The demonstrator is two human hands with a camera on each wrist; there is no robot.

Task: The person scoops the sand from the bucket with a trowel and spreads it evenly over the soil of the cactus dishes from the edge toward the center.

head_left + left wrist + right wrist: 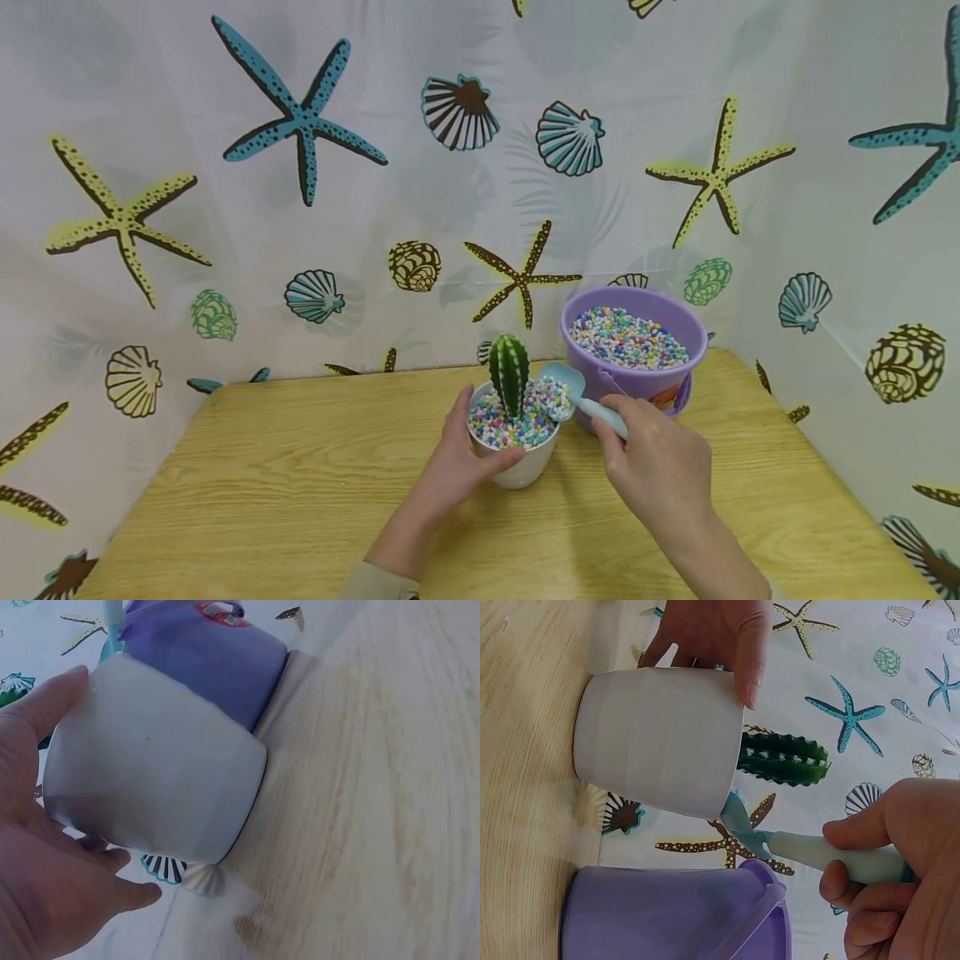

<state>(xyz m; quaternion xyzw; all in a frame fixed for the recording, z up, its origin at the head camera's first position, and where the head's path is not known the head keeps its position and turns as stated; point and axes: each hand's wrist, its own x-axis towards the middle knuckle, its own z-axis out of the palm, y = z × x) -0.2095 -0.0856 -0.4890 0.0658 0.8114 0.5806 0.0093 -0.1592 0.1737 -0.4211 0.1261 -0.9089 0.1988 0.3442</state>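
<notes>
A white pot (519, 472) holds a green cactus (509, 377) in a bed of multicoloured beads (497, 429). My left hand (459, 457) grips the pot from its left side, thumb on the near wall below the rim; in the left wrist view its fingers go partly behind the pot (161, 761). With my right hand (663, 458) I hold a light blue toy shovel (603, 414) by its handle. The scoop, bearing beads, tilts over the pot's right rim beside the cactus. From the right wrist view, the shovel's blade (739, 823) overlaps the pot's rim.
A purple bucket (626, 382) filled with similar beads stands just behind and to the right of the pot, its handle hanging down. Everything rests on a wooden table (300, 500). A white curtain (465, 192) printed with starfish and shells hangs behind and at both sides.
</notes>
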